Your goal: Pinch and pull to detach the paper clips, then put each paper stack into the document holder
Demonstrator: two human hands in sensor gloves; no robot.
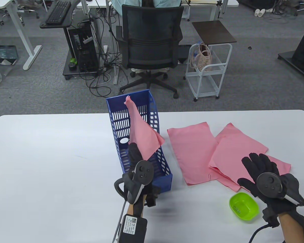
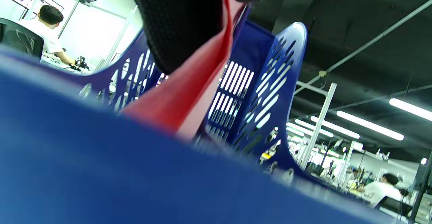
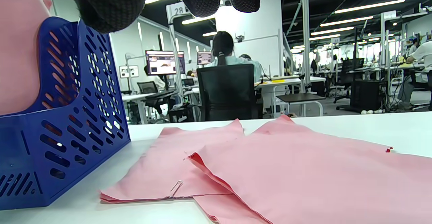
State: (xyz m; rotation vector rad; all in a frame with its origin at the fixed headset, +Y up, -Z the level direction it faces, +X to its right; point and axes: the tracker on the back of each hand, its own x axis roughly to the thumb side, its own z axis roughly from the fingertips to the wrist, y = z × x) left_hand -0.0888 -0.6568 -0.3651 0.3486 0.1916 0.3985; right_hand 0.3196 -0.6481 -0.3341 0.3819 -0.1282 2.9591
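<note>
Table view shows my left hand [image 1: 138, 174] pinching a pink paper stack [image 1: 141, 131] standing in the blue document holder [image 1: 164, 162]. My right hand [image 1: 266, 177] rests flat, fingers spread, on the pink stacks [image 1: 233, 157] lying on the desk [image 1: 53, 157]; one bears a paper clip [image 3: 176, 186].

Blue perforated document holder [image 1: 141, 174] at frame centre, open top, holding a pink paper stack [image 1: 141, 131] upright and sagging over its right wall. Two more pink stacks right of centre: one [image 1: 192, 152] flat with a paper clip [image 3: 176, 187] on its near edge, partly overlapped by another [image 1: 240, 157].
</note>
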